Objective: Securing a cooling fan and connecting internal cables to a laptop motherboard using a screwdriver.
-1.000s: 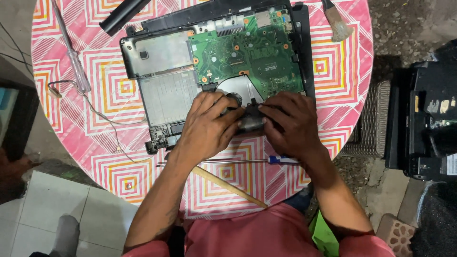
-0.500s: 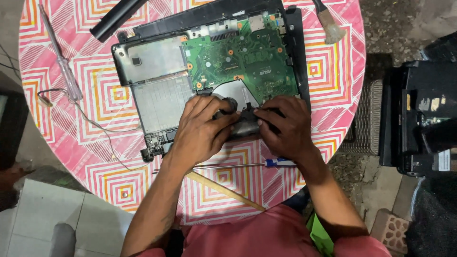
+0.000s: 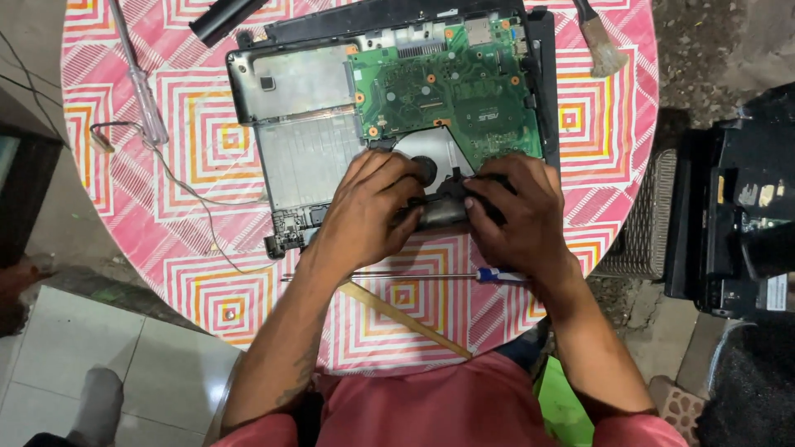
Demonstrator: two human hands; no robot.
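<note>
Both hands meet at the centre of the frame over one dark, rounded part (image 3: 443, 211) at the near edge of an opened laptop chassis (image 3: 306, 157). The left hand (image 3: 368, 211) comes in from the lower left with fingers curled down onto the part's left end; the right hand (image 3: 513, 215) comes in from the lower right with fingertips pressed on its right end, so the two are clamped on it from opposite sides, knuckles nearly facing. The part's long axis runs left to right across the picture, parallel to the chassis's near edge, and neither hand is clearly nearer, each taking one end. Just above the fingers sits a round fan housing (image 3: 426, 157), and above that the green circuit board (image 3: 447, 91). Below the wrists, a blue-handled screwdriver (image 3: 497, 276) lies horizontally on the pink patterned desk (image 3: 207, 290), with a pale wooden stick (image 3: 406, 319) slanting beneath it. A brush (image 3: 600, 45) lies at upper right, a clear-handled screwdriver (image 3: 145, 99) at upper left.
</note>
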